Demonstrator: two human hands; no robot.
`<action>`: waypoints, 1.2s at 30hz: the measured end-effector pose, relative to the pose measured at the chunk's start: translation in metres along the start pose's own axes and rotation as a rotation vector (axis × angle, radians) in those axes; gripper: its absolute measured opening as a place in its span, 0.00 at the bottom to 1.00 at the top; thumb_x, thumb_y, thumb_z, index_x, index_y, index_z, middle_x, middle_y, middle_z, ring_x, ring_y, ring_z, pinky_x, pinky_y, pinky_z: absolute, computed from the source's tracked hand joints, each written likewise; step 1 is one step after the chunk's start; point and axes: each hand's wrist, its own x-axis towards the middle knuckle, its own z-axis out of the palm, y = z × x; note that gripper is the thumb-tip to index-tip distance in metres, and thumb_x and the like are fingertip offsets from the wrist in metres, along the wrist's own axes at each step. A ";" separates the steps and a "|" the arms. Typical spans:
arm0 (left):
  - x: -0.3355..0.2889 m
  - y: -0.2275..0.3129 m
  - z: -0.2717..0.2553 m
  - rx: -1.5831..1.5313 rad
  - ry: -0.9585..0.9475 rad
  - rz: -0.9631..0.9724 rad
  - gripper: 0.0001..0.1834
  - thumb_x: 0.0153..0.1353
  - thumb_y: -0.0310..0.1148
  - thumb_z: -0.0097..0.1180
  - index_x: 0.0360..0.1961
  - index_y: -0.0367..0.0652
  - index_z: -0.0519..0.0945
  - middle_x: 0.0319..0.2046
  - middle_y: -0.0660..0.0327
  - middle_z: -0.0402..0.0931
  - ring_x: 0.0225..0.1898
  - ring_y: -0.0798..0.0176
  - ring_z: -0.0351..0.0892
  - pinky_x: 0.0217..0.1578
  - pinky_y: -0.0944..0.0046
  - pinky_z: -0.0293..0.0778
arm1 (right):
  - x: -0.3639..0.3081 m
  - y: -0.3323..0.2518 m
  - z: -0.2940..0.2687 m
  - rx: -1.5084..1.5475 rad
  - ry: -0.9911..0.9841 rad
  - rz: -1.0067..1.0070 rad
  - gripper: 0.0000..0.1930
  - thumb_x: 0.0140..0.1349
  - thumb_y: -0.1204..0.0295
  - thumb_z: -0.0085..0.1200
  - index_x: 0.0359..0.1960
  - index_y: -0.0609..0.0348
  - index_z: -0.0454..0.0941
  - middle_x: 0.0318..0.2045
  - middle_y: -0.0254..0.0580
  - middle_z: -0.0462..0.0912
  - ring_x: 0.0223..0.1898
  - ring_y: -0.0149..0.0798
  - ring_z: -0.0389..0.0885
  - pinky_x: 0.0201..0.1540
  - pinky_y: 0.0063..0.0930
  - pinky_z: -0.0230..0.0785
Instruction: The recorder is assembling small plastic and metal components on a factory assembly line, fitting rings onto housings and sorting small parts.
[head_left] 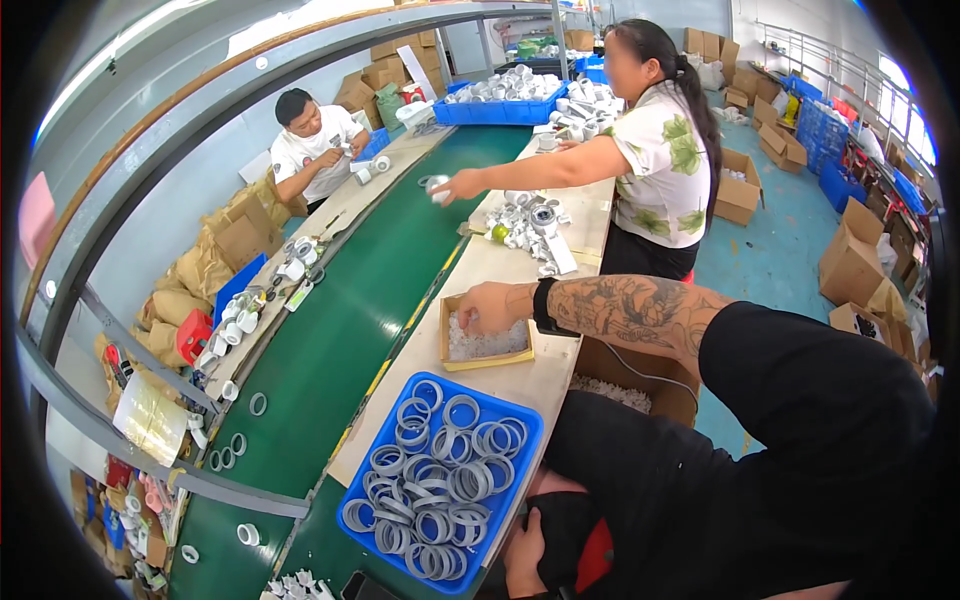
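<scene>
My right hand (493, 308) reaches into a small cardboard box (487, 362) of small translucent white pieces (480, 343). Its fingers are bent down and drawn together at the pieces; what they pinch, if anything, is hidden. My left hand (524, 556) is low beside my lap, next to black and red material, with its fingers mostly out of sight. Between the box and my left hand, a blue tray (533, 420) full of grey rings (470, 480) sits on the pale bench top (385, 400).
A green conveyor belt (340, 320) runs alongside, carrying loose rings (258, 404). Across it one person (325, 150) handles a part; another person (660, 160) reaches over the belt with a white part (437, 189). A blue crate (500, 110) of white fittings stands at the far end.
</scene>
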 end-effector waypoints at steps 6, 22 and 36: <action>0.003 -0.006 0.004 -0.038 -0.025 -0.035 0.40 0.78 0.66 0.45 0.73 0.44 0.80 0.76 0.39 0.72 0.78 0.33 0.67 0.78 0.42 0.61 | -0.003 -0.018 -0.020 0.028 -0.098 0.026 0.40 0.64 0.64 0.69 0.80 0.39 0.72 0.59 0.54 0.87 0.62 0.51 0.87 0.64 0.45 0.79; 0.008 -0.011 0.014 -0.020 0.065 0.041 0.40 0.78 0.65 0.47 0.72 0.43 0.81 0.75 0.38 0.73 0.78 0.33 0.67 0.78 0.43 0.60 | -0.004 0.015 0.025 -0.365 -0.181 -0.158 0.27 0.55 0.65 0.75 0.59 0.46 0.84 0.59 0.52 0.80 0.62 0.60 0.82 0.64 0.48 0.77; -0.004 0.008 0.002 -0.047 0.012 -0.066 0.41 0.77 0.67 0.48 0.73 0.44 0.80 0.75 0.38 0.73 0.78 0.33 0.67 0.78 0.44 0.62 | -0.006 0.017 0.036 -0.200 0.042 -0.036 0.19 0.56 0.70 0.66 0.52 0.48 0.91 0.48 0.49 0.93 0.51 0.56 0.91 0.56 0.47 0.82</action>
